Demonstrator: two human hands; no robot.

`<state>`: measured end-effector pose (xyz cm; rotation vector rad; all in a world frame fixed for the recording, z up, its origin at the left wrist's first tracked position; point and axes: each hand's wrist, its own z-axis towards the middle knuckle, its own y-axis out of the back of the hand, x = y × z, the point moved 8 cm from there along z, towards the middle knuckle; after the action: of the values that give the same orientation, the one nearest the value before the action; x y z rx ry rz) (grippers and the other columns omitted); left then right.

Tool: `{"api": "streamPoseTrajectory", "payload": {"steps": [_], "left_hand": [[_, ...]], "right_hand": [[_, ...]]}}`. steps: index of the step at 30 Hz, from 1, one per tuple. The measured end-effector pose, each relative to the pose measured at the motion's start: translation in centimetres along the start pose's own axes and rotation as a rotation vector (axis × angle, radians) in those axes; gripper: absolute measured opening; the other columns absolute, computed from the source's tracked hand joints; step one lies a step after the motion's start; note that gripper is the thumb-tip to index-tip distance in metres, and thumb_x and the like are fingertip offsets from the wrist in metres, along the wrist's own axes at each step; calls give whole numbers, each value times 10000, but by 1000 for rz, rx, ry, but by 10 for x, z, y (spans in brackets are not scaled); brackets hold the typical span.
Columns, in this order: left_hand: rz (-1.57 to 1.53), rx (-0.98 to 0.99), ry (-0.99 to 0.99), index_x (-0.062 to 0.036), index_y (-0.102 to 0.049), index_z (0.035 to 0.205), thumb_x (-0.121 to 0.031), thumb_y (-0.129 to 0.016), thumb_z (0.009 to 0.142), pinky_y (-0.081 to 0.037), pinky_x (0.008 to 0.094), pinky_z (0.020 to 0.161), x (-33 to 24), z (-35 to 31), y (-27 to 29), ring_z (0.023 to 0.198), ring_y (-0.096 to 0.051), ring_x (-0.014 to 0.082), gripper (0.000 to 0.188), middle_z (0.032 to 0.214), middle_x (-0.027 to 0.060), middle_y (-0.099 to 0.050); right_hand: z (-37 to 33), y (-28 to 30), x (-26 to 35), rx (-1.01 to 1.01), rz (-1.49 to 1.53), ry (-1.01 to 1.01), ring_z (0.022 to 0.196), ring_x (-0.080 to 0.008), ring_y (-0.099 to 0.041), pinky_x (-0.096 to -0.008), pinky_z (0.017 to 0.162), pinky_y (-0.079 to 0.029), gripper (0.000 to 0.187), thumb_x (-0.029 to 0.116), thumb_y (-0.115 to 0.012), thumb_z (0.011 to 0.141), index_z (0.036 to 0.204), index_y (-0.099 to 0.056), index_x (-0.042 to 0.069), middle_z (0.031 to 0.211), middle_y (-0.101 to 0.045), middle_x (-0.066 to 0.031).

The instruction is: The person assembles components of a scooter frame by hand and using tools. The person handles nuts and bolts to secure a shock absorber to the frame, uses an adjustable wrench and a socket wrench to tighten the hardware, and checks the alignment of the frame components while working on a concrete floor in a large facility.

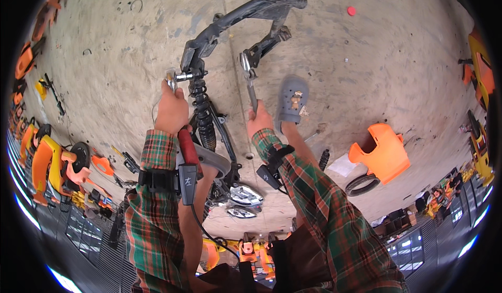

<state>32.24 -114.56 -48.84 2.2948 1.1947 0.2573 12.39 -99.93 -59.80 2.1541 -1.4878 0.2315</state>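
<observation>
My left hand (172,110) is wrapped round a ratchet wrench (171,77). Its silver socket reaches right to the black metal frame (194,50), by the top of a coil-spring shock absorber (201,105). A red cylinder (189,146) shows beside my left wrist; whether it belongs to the wrench I cannot tell. My right hand (260,119) grips the grey handle of a second wrench (247,68). That wrench points away from me, its silver head against the lower end of a bracket (266,46) on the frame. Exactly what the head meets is too small to make out.
My grey clog (293,99) stands right of my right hand. Farther right lie an orange plastic cover (381,154) and a small tyre (362,185). Headlight units (244,196) rest near my legs. Yellow-orange vehicle parts (47,162) line the left side. A red cap (351,11) lies far right.
</observation>
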Motion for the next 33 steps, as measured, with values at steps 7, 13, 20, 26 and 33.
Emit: {"api": "streamPoseTrajectory", "payload": {"steps": [7,13,20,26,33], "left_hand": [[-42,-15,21,-116,-206,1373,-183,-361,944,-418,306,300,-10,-9,3,366,-403,136,461,641,61,-449],[-111,42,63,-156,-352,1219,-213,-377,958,-355,280,295,-13,-6,-18,355,-333,89,268,523,-26,-327],[-55,-9,88,-147,-350,1163,-198,-366,951,-364,283,300,-9,-11,-3,371,-339,90,219,543,-18,-327],[-64,60,98,-121,-199,1344,-184,-355,939,-408,318,292,-4,0,-11,383,-415,149,439,629,65,-423],[7,-5,48,-31,-120,1379,-174,-377,918,-489,387,330,-1,4,-7,501,-589,313,547,873,250,-577]], "right_hand": [[32,7,19,-61,34,63,772,-436,-575,-512,677,-454,257,250,-478,889,1059,-496,58,810,-606,-233],[21,35,29,55,59,29,692,-422,-592,-503,627,-470,372,365,-471,895,1021,-527,20,721,-612,-216],[13,102,104,270,-561,461,759,-333,-637,-442,623,-509,360,194,-488,854,1204,-498,112,810,-645,-154],[35,131,166,360,-1035,661,771,-297,-648,-405,655,-525,534,100,-580,756,1264,-497,240,900,-659,-128],[33,114,237,444,-1180,850,839,-282,-642,-393,760,-510,420,97,-632,710,1116,-618,206,900,-662,-101]]}}
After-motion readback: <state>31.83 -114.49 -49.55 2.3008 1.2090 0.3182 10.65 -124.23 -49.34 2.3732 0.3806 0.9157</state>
